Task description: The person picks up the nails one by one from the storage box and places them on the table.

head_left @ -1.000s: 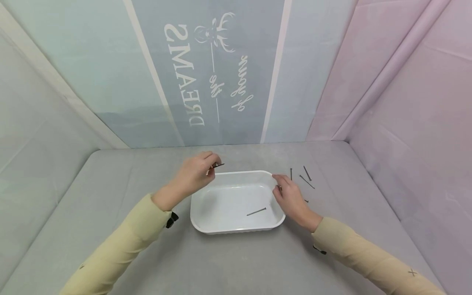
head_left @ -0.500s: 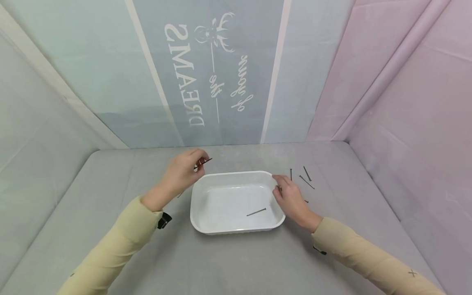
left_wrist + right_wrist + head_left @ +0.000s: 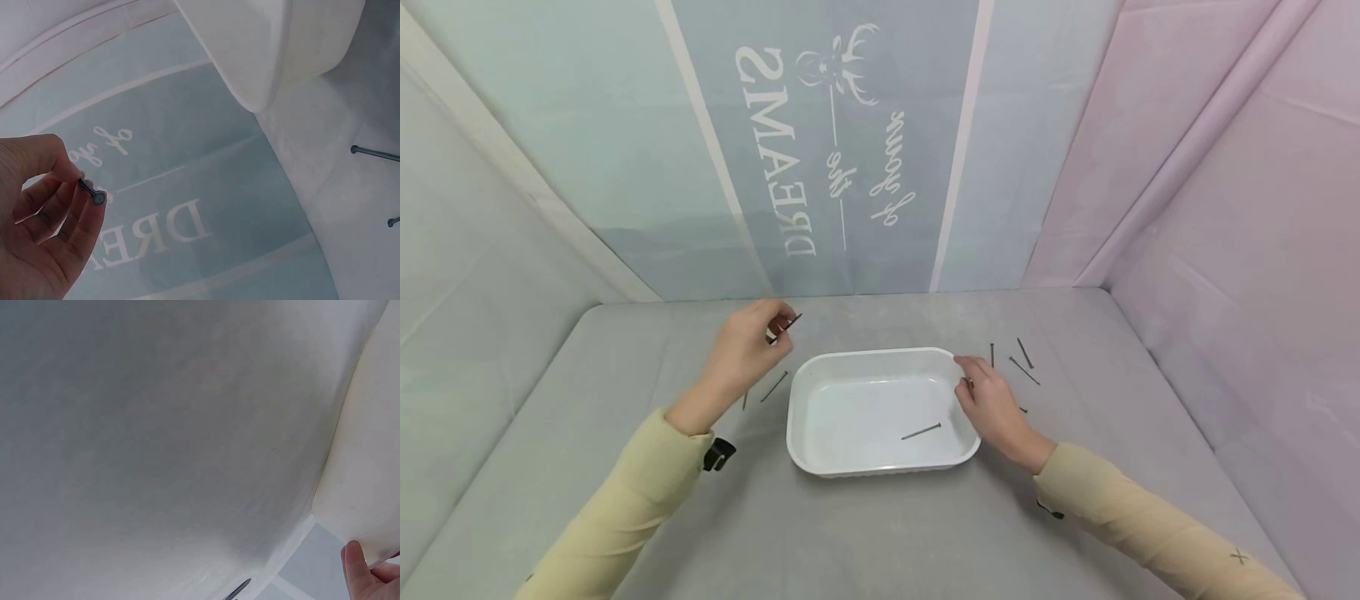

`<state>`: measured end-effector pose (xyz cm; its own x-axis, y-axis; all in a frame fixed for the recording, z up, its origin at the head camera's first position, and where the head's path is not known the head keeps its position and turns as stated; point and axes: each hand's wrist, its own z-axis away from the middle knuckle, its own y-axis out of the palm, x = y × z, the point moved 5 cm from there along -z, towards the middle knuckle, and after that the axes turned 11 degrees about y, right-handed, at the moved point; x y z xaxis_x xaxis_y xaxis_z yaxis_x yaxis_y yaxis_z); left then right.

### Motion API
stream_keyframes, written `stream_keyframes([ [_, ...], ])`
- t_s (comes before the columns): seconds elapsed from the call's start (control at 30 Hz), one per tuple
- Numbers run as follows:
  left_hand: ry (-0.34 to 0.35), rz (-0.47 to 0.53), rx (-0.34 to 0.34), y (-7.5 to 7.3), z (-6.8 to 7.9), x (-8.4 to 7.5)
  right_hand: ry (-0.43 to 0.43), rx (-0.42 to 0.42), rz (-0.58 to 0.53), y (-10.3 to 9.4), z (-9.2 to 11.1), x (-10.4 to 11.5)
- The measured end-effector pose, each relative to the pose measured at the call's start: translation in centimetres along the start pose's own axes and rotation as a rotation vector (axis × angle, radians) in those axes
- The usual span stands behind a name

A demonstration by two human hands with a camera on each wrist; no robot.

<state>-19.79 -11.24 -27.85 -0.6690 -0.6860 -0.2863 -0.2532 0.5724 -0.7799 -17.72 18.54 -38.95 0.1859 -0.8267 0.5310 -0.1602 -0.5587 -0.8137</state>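
Note:
My left hand (image 3: 741, 348) pinches a dark nail (image 3: 794, 321) between thumb and fingers, raised over the table left of the white tray (image 3: 850, 417). In the left wrist view the head of the held nail (image 3: 99, 197) faces the camera. Two loose nails lie near that hand; one nail (image 3: 774, 387) is in full view, while the other nail (image 3: 745, 401) is partly covered by the wrist. My right hand (image 3: 992, 406) grips the tray's right rim. A single nail (image 3: 921, 431) lies inside the tray, towards its right.
Several nails, among them one long nail (image 3: 1025, 370), lie on the grey table (image 3: 880, 542) to the right of the tray, one partly behind my right hand. A printed cloth wall (image 3: 865, 258) rises at the table's back, with plain cloth on both sides.
My left hand has moved left with its nail, from the tray's back left corner out over the table. Two loose nails have come into sight beneath it. The right hand and tray have stayed put.

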Motion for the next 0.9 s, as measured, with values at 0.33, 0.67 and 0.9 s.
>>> stream_keyframes([
  [0.33, -0.114, 0.008, -0.002, -0.5, 1.8, 1.4, -0.018, -0.022, 0.002, 0.3, 0.1, -0.1],
  [0.67, -0.143, 0.014, -0.019, -1.4, 3.8, 2.9, -0.001, -0.052, 0.016, 0.8, 1.2, 0.7],
  [0.9, -0.143, 0.022, -0.033, -1.9, 4.9, 3.8, 0.019, -0.075, 0.018, 1.3, 2.1, 1.4],
])
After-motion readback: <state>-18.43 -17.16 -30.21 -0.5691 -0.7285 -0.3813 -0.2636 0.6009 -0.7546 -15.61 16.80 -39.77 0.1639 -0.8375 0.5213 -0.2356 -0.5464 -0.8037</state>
